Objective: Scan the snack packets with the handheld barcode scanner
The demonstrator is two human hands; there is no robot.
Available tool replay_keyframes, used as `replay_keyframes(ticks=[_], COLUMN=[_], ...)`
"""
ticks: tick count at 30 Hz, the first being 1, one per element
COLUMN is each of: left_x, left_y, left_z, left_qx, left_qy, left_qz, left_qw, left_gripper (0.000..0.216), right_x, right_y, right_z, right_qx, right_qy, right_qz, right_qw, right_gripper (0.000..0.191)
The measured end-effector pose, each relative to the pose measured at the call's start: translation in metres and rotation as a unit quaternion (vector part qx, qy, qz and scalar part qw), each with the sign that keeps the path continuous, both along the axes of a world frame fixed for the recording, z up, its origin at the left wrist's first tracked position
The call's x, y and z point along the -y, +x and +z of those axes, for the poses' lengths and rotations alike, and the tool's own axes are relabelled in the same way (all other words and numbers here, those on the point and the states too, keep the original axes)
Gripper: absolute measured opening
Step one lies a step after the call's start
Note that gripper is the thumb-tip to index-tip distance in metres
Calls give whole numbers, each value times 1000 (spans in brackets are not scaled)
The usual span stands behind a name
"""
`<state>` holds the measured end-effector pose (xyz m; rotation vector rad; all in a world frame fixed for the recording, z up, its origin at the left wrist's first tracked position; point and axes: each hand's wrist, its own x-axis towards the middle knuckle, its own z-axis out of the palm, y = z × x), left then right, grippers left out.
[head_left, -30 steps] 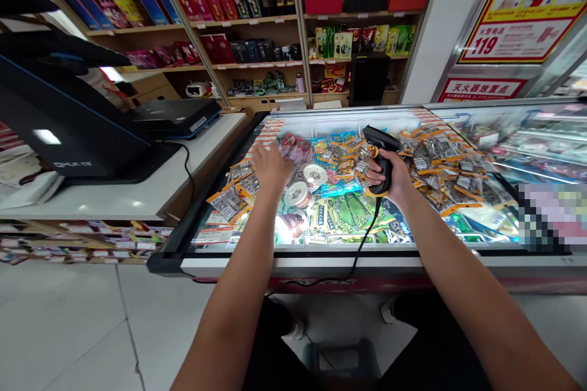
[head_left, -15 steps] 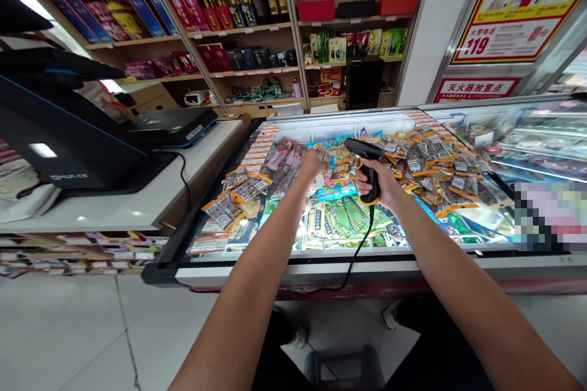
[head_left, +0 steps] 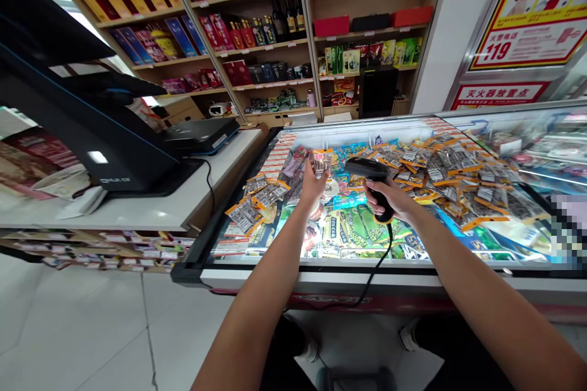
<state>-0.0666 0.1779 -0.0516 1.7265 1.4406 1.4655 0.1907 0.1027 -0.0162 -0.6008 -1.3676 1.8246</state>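
A black barcode scanner (head_left: 378, 192) is in my right hand (head_left: 393, 197), its fingers wrapped round the handle and its head tilted toward the left. The scanner's cable hangs over the freezer's front edge. My left hand (head_left: 313, 184) pinches a small orange-edged snack packet (head_left: 322, 160), held up with its printed label side showing. Under both hands is a chest freezer (head_left: 284, 275) with its glass top. A large heap of similar packets (head_left: 449, 165) lies right of the scanner, and a small group of packets (head_left: 257, 201) lies to the left.
A counter (head_left: 151, 211) on the left bears a black checkout terminal (head_left: 123, 153) and a flat black scale (head_left: 202, 134). Shelves (head_left: 270, 43) with boxes and bottles stand behind the freezer. A stool (head_left: 358, 379) is below me.
My left hand has turned and raised a packet, whose label now shows. The scanner has swung to a more level tilt. The whole view has shifted, so things appear farther right and lower.
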Motion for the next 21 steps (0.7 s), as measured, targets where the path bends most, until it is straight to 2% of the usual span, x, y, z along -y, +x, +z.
replay_keyframes(ticks=[7, 11, 13, 16, 21], left_x=[5, 3, 4, 10, 30], left_y=[5, 1, -13, -49, -98], left_z=[-3, 7, 18, 32, 39], left_qx=[-20, -56, -82, -121, -169], left_qy=[-15, -19, -20, -31, -64], left_qz=[12, 44, 83, 183, 335], left_qw=[1000, 997, 993, 975, 925], left_gripper=[37, 37, 39, 43, 55], right_x=[2, 2, 1, -4, -11], right_y=[1, 2, 4, 9, 23], right_z=[1, 3, 5, 8, 16], right_qx=[18, -12, -48, -112, -170], right_qy=[-17, -21, -24, -44, -83], right_qz=[2, -8, -24, -48, -85], right_qw=[1000, 1000, 998, 992, 978], right_gripper=[30, 28, 27, 25, 23])
